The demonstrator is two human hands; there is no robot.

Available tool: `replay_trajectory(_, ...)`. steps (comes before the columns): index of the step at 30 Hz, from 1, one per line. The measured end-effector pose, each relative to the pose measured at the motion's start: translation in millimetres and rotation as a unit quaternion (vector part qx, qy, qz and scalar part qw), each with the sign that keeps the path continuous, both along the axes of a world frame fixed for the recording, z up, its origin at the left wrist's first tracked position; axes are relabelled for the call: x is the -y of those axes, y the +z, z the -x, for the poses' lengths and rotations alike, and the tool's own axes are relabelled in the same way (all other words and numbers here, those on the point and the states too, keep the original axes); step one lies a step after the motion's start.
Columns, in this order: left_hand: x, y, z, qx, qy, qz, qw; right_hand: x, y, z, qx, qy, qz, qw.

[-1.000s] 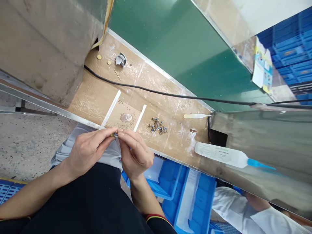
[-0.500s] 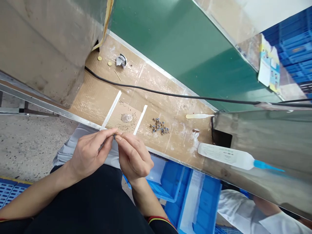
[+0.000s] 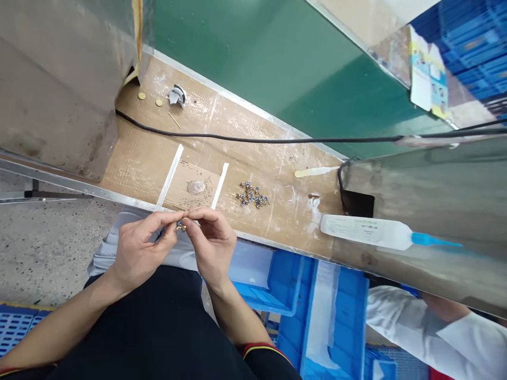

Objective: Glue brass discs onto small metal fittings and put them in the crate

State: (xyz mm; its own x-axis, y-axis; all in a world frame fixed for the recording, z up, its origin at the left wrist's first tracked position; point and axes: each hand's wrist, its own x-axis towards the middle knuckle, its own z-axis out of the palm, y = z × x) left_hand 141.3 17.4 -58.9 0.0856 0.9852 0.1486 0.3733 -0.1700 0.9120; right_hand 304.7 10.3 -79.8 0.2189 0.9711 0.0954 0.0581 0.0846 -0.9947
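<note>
My left hand (image 3: 144, 245) pinches with thumb and forefinger in front of the table's edge. My right hand (image 3: 214, 243) meets it, fingertip against fingertip. Between the two pinches a small blue-and-gold metal part (image 3: 181, 226) shows, mostly covered by fingers. Just beyond the hands, a cardboard square (image 3: 186, 171) lies between two white tape strips. On it are a clear round blob (image 3: 195, 187) and many tiny dark bits. To the right sits a pile of similar blue-and-gold metal parts (image 3: 251, 195).
A black cable (image 3: 245, 140) crosses above the cardboard-covered table (image 3: 130, 174). A white bottle with a blue nozzle (image 3: 368, 232) lies at the right, near a pale flat stick (image 3: 315, 172). Blue crates (image 3: 293, 279) stand below the edge. Another person's white clothing (image 3: 412, 311) shows at lower right.
My right hand has opened its curl a little and shifted left, and the blue-and-gold part now shows between the fingers. The view has shifted slightly, with the hands still together.
</note>
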Motion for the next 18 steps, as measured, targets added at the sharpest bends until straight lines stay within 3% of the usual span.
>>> replay_trajectory(5, 3.2, -2.5, -5.8, -0.013, 0.000, 0.001, 1.000, 5.2, -1.2, -2.2, -0.062, -0.020, 0.027, 0.998)
replay_trajectory(10, 8.5, -15.1, -13.3, -0.003, 0.000, 0.058, 0.998, 16.0, -10.5, -7.3, -0.110, -0.035, 0.044, 0.992)
replay_trajectory(14, 8.6, -27.4, -26.1, 0.006, -0.003, 0.133, 0.991, 25.4, -28.5, -20.5, -0.035, -0.071, -0.014, 0.997)
replay_trajectory(18, 9.9, -29.8, -41.8, -0.040, -0.056, 0.148, 0.987, 41.4, -42.9, -31.8, 0.058, -0.085, -0.068, 0.992)
